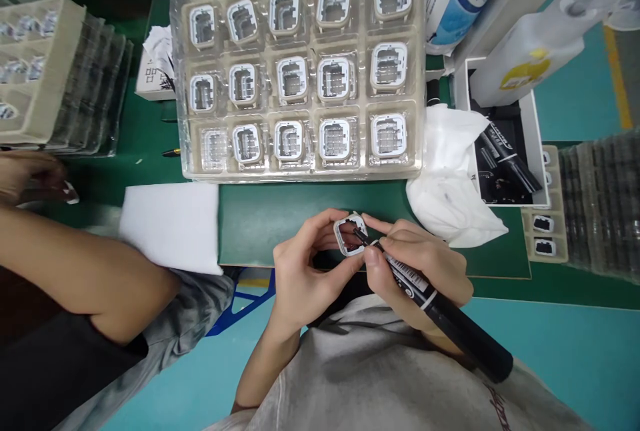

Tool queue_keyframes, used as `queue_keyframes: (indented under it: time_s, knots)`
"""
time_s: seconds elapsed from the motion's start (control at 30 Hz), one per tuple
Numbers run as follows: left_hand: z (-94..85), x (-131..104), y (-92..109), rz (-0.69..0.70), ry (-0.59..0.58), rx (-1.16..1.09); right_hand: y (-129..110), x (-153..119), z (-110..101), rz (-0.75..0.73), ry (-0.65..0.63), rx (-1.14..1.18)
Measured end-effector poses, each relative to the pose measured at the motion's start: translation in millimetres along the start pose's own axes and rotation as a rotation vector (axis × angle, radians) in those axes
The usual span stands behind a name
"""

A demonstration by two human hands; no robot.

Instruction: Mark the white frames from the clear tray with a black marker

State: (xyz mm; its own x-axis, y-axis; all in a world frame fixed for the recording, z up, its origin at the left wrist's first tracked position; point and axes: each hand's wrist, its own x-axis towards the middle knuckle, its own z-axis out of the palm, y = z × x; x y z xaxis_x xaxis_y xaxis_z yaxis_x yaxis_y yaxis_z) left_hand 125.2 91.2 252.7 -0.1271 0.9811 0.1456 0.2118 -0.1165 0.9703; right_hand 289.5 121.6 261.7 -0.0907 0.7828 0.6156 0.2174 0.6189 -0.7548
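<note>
My left hand [307,271] pinches a small white square frame [342,237] with rounded corners, held up just over the table's front edge. Between the fingers of my right hand [425,264] is a black marker pen [445,314], its tip at the inner edge of the frame. Dark patches show along the frame's inside. Beyond my hands lies a clear plastic tray [300,174] with rows of similar white frames [291,77] in its pockets; one pocket at the near left has none.
A co-worker's arm [90,257] reaches in at left, near stacked trays [60,84]. A folded white cloth [170,227] and a crumpled one [450,177] lie on the green table. At right stand a box of markers [537,151], a white bottle [530,51] and more stacked trays [600,204].
</note>
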Motion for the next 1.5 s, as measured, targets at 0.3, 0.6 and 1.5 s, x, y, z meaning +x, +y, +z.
queue_keyframes:
  time_s: [0.3, 0.6, 1.5]
  knots:
    - [-1.8, -6.3, -5.6, 0.066, -0.005, 0.122, -0.8, 1.8, 0.1, 0.001, 0.006, -0.017]
    - [-1.7, -8.6, -7.4, 0.122, 0.0, 0.238, -1.0, 2.7, -1.1, -0.003, 0.009, -0.023]
    - [-0.8, -3.6, -1.1, 0.099, -0.003, 0.161, -4.6, 3.7, -6.5, 0.052, 0.007, 0.084]
